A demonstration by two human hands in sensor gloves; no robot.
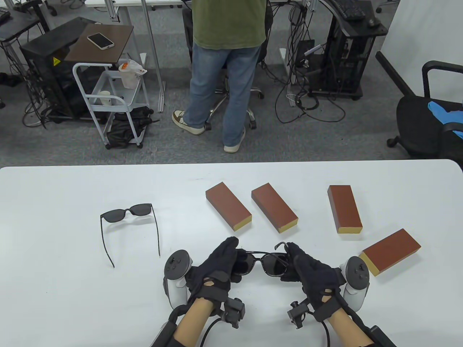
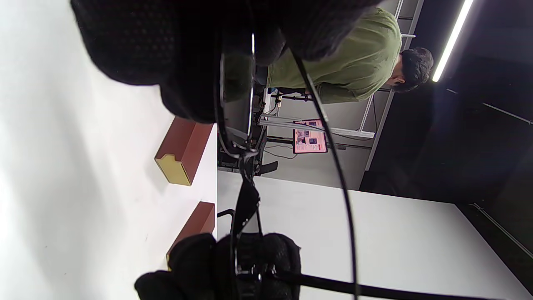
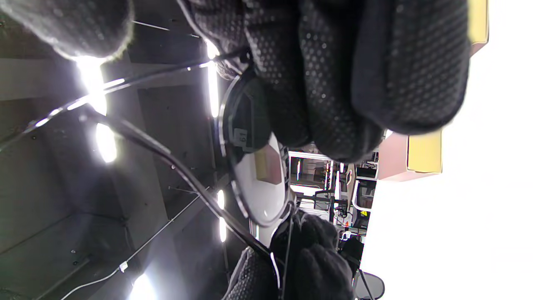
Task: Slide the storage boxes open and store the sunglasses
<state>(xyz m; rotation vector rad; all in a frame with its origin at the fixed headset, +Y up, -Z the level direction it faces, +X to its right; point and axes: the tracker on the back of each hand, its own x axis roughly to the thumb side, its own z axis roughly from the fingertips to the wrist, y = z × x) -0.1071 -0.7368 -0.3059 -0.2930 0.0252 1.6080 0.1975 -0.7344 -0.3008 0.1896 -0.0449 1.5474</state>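
Both hands hold a pair of black aviator sunglasses (image 1: 266, 263) just above the white table (image 1: 72, 296) near its front edge. My left hand (image 1: 231, 253) grips the left lens end, my right hand (image 1: 292, 256) the right end, with one temple sticking up by the right fingers. The lens shows in the left wrist view (image 2: 235, 83) and the right wrist view (image 3: 254, 166). A second pair of dark sunglasses (image 1: 130, 214) lies with temples unfolded at the left. Several closed brown storage boxes with yellow ends lie beyond the hands: (image 1: 228, 210), (image 1: 274, 211), (image 1: 344, 209), and one at the right (image 1: 390, 251).
A person in a green shirt (image 1: 228, 25) stands beyond the table's far edge. A black office chair (image 1: 430, 123) is at the far right, and a white cart (image 1: 112, 97) at the far left. Two boxes show in the left wrist view (image 2: 183, 150).
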